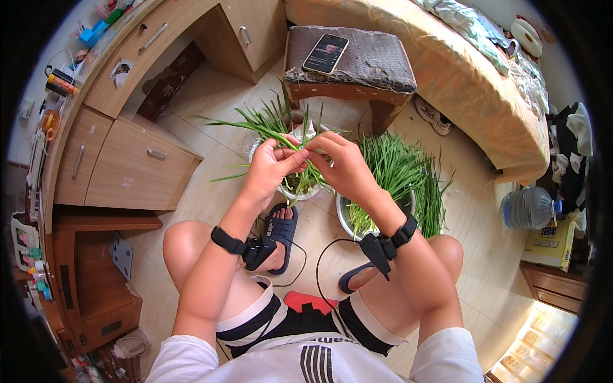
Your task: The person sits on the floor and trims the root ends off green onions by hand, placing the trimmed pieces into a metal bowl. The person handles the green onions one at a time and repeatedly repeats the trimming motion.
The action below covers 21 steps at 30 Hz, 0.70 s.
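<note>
My left hand [274, 165] holds a small bunch of long green leaves [258, 126], probably garlic chives, over a lined bin [306, 195]. Close against it, the fingertips of my right hand [337, 160] pinch at the same stalks. Inside the bin lie loose stalks and scraps, with more long leaves sticking out at its far side. To the right, a metal basin [343, 216] holds a thick heap of green leaves [392, 165], pale stem ends towards me and tips hanging over the rim. Both wrists wear black straps with small devices and cables.
Beyond the bin stands a worn padded stool [373, 57] with a phone [326, 53] on it. A wooden desk [129, 158] is at the left, a cloth-covered bed [469, 86] at the right. A large water bottle [527, 208] lies on the right. Slippers [282, 232] are on my feet.
</note>
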Tool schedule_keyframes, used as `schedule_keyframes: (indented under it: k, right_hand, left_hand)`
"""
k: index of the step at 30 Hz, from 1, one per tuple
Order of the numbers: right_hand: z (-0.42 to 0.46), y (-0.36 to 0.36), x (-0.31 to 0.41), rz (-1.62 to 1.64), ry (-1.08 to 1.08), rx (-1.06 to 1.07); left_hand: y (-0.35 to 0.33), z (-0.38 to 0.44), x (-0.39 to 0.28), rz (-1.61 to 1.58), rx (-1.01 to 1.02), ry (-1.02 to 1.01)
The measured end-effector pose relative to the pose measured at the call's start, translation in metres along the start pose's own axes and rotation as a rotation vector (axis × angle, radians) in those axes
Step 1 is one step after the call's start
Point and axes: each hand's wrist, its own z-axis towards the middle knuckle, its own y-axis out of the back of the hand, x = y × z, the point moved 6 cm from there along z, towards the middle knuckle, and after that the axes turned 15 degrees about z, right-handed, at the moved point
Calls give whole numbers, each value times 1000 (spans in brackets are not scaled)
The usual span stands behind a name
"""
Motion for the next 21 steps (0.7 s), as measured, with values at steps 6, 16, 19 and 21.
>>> schedule_keyframes:
  k: [6, 16, 19, 21]
  right_hand:
    - [-4, -2, -1, -71, 35, -50]
    - [-3, 5, -4, -128, 18, -153]
    - [-2, 11, -6, -90, 6, -220]
    - [-2, 12, -6, -54, -4, -227]
  left_hand:
    - [-2, 1, 0, -4, -20, 5]
    - [1, 1, 2, -19, -49, -5]
    - [4, 2, 2, -49, -52, -7]
    - [3, 1, 2, -53, -40, 5]
